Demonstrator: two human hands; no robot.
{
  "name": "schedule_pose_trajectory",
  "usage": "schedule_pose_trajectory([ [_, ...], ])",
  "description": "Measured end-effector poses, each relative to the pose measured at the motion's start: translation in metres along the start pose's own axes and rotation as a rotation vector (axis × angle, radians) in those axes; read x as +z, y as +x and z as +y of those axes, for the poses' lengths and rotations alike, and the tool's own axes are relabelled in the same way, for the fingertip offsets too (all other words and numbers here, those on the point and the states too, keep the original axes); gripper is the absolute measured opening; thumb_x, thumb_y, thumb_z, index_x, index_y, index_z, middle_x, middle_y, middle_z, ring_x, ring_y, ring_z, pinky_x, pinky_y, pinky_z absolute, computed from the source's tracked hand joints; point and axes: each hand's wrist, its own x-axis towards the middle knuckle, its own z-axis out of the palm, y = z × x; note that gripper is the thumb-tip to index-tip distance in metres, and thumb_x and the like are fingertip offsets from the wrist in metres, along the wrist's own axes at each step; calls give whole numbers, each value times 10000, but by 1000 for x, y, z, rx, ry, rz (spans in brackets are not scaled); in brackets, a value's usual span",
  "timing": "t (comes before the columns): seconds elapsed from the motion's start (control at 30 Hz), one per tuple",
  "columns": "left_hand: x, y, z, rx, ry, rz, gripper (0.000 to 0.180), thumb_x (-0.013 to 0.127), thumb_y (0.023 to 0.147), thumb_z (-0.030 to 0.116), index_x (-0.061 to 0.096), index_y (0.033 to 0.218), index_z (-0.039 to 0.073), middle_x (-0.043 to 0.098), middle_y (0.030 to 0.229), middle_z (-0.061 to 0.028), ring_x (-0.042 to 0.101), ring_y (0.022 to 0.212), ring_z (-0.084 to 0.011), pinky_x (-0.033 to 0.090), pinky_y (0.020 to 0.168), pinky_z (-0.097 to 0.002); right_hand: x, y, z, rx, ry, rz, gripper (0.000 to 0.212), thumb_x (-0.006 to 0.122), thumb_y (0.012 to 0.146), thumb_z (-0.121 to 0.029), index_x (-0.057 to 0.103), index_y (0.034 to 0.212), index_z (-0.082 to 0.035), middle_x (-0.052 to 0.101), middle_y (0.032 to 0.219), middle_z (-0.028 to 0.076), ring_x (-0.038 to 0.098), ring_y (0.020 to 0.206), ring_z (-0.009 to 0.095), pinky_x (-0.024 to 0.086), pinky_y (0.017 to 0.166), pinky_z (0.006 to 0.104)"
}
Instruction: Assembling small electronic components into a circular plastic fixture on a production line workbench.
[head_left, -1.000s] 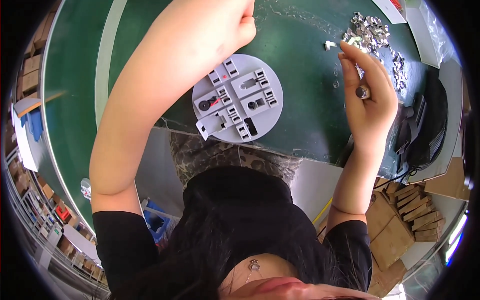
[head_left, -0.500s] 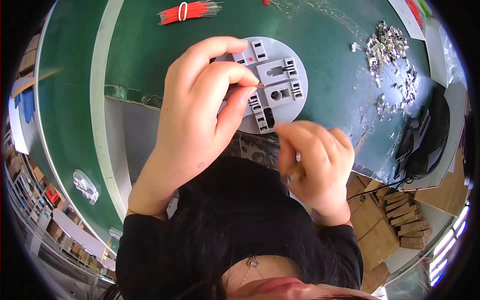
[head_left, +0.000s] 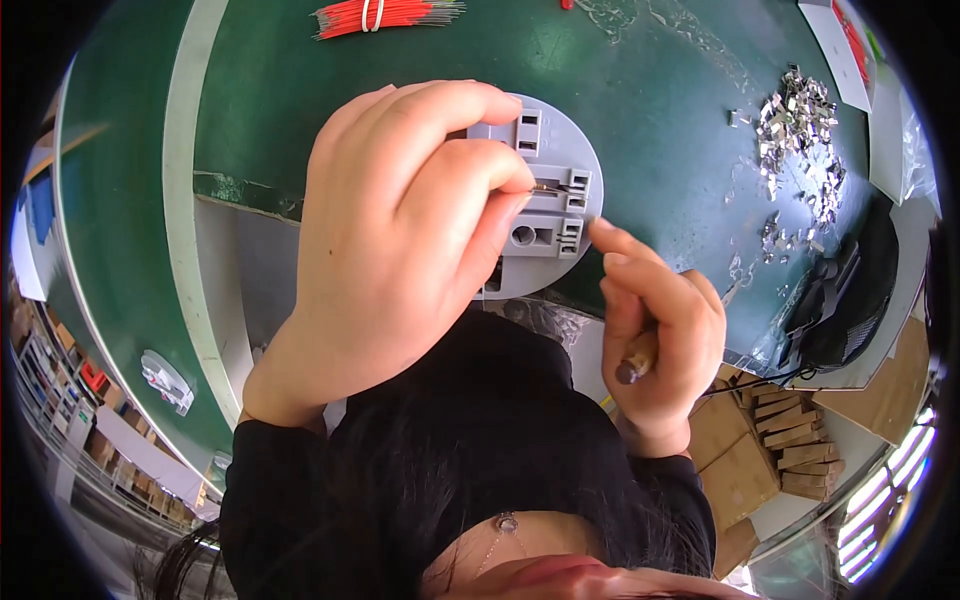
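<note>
A green-topped workbench (head_left: 680, 180) with a worn, scuffed surface fills the middle of the view; brown cardboard pieces (head_left: 805, 440) are stacked beyond its near right corner. Close to the near edge lies a round grey plastic fixture (head_left: 556, 150) with raised slotted blocks. It looks stiff and fairly light, best steadied by its rim, clear of the slots.

Over one slotted block, the left hand (head_left: 405, 205) pinches a thin, dark, metal-looking sliver (head_left: 548, 188) between thumb and forefinger, another finger stretched along the fixture's far side. The sliver is probably nearly weightless and easily bent, so a grip just behind the tip should suit it; whether it touches the block cannot be told.

The right hand (head_left: 668, 320) has its fingers curled around a brown wooden-looking tool handle (head_left: 638, 357), forefinger reaching to the fixture's right rim; contact is unclear. The handle should give firm, dry purchase.

Farther out, small shiny metal clips (head_left: 797, 120) lie heaped toward the bench's right edge, and a white-tied bundle of red wires (head_left: 390, 14) lies well back from the near edge.
</note>
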Motion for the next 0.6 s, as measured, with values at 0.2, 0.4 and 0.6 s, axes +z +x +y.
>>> schedule_pose_trajectory([
  [0.2, -1, 5, -4, 103, 131, -15, 182, 750, 800, 6, 658, 939, 81, 647, 1196, -82, 649, 1082, -307, 446, 999, -488, -6, 13, 10, -58, 45, -16, 382, 736, 719, 57, 670, 1064, -91, 743, 1043, 49, 647, 665, 144, 393, 521, 257],
  [0.4, 1, 4, -4, 122, 147, 9, 192, 762, 791, 33, 658, 940, 96, 656, 1187, -69, 648, 1114, -314, 399, 1047, -519, -8, 15, 4, 77, 62, 113, 419, 774, 653, 71, 710, 1035, -88, 741, 1000, 47, 676, 712, 184, 460, 584, 279],
  [0.6, 3, 2, -2, 81, 172, 17, 193, 772, 779, 35, 668, 928, 102, 658, 1198, -72, 645, 1124, -316, 381, 1064, -524, 3, 12, 17, 103, 140, 229, 437, 783, 665, 54, 725, 1075, -89, 746, 932, 46, 670, 696, 176, 457, 589, 282],
])
